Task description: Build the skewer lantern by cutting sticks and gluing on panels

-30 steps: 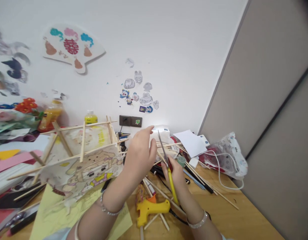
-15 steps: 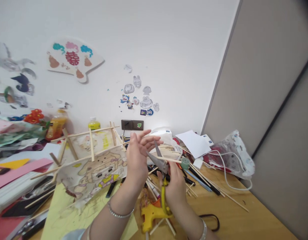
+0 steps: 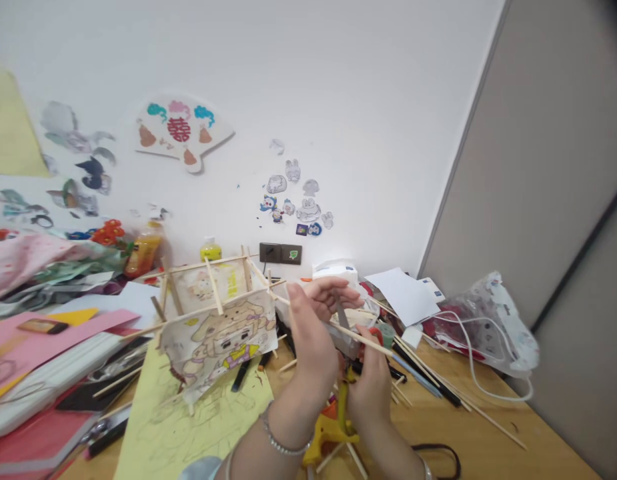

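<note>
My left hand (image 3: 313, 333) is raised over the desk, fingers curled round a thin wooden stick (image 3: 361, 337) that slants down to the right. My right hand (image 3: 371, 387) sits just below it, gripping yellow-handled scissors (image 3: 342, 400) whose blades point up at the stick. To the left stands a lantern frame of wooden sticks (image 3: 215, 313) covered with cartoon drawings, resting on a yellow sheet (image 3: 188, 413). A yellow glue gun (image 3: 328, 433) lies under my wrists, partly hidden.
Several loose sticks and pens (image 3: 428, 380) litter the wooden desk (image 3: 488, 440) on the right, beside a plastic bag with a white cable (image 3: 483, 327). Pink paper and a white case (image 3: 48, 373) lie on the left. Bottles (image 3: 145, 250) stand by the wall.
The view has shifted, so the lantern sits more to the right. My left hand has closed on the stick, and the scissors have come in under it.
</note>
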### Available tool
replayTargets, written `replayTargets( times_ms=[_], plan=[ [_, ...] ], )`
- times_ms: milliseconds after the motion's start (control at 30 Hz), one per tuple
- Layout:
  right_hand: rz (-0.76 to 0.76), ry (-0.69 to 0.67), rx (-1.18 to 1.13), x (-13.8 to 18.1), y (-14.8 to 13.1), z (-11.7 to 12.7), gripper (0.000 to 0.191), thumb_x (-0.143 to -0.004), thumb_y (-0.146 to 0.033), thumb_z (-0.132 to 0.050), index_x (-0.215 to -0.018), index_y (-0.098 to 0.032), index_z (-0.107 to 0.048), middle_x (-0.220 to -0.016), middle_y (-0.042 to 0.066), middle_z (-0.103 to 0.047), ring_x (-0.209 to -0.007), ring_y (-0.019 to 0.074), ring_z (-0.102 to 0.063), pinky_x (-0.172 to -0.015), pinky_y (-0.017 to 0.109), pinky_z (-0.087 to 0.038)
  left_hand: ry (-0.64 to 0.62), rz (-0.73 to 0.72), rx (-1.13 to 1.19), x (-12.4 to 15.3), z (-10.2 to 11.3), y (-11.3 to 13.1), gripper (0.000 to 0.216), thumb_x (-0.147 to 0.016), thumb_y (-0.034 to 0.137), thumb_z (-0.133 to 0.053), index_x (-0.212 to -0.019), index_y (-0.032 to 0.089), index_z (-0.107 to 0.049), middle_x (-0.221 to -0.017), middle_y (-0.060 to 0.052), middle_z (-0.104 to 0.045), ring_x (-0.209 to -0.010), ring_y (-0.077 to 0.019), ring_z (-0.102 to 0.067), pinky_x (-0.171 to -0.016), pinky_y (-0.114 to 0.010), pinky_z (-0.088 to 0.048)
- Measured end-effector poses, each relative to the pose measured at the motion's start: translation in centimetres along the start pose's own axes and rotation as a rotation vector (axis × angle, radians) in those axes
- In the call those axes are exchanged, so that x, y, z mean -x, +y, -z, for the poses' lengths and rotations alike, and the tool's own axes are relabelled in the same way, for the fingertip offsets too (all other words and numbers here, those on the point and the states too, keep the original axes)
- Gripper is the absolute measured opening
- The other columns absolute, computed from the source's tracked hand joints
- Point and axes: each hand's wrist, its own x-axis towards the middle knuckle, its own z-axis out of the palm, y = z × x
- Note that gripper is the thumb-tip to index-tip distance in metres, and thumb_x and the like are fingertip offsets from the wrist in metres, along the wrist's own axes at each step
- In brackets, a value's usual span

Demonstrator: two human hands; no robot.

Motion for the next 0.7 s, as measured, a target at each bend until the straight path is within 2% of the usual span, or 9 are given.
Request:
replayTargets(
  times_ms=[167,367,567,700],
  plan=[
    [-0.079,0.027,-0.015,0.3,0.5,0.1,0.045,-0.081,-0.031,-0.048,-0.123,-0.015,-0.048,-0.105,0.016,-0.062,-0.097,0.0293,-0.058,-0.076,0.042,-0.049,-0.026,0.006,0.024,0.3,-0.4,-0.8,0.071,-0.070,0.078,-0.038,-0.069,0.012,-0.063,-0.060,-0.007,-0.065,-0.058,-0.0173,-0.063,-0.061,-0.030,-0.051],
    [-0.175,-0.056,-0.035,0.9,1.9,0.9,0.047,-0.078,-0.036,-0.050,-0.120,-0.017,-0.050,-0.115,0.016,-0.060,-0.102,0.0309,-0.056,-0.080,0.042,-0.046,-0.050,0.035,0.021,0.6,-0.5,-2.2,0.064,-0.076,0.073,-0.038,-0.072,0.013,-0.060,-0.063,-0.006,-0.063,-0.058,-0.0151,-0.060,-0.063,-0.029,-0.049],
    [-0.303,-0.103,0.039,1.8,2.8,2.6,0.045,-0.076,-0.042,-0.048,-0.114,-0.018,-0.054,-0.102,0.013,-0.063,-0.089,0.0296,-0.059,-0.071,0.038,-0.046,-0.037,0.074,-0.012,1.6,-1.1,-3.9,0.053,-0.082,0.064,-0.040,-0.071,0.014,-0.056,-0.062,-0.003,-0.058,-0.057,-0.0119,-0.055,-0.058,-0.025,-0.045],
    [-0.327,-0.072,0.074,1.8,2.8,3.0,0.048,-0.074,-0.037,-0.045,-0.117,-0.016,-0.052,-0.109,0.016,-0.061,-0.097,0.0333,-0.056,-0.076,0.042,-0.043,-0.053,0.089,-0.020,1.7,-1.6,-4.2,0.060,-0.080,0.069,-0.038,-0.074,0.013,-0.058,-0.059,-0.002,-0.057,-0.052,-0.0114,-0.055,-0.053,-0.024,-0.044]
  ],
)
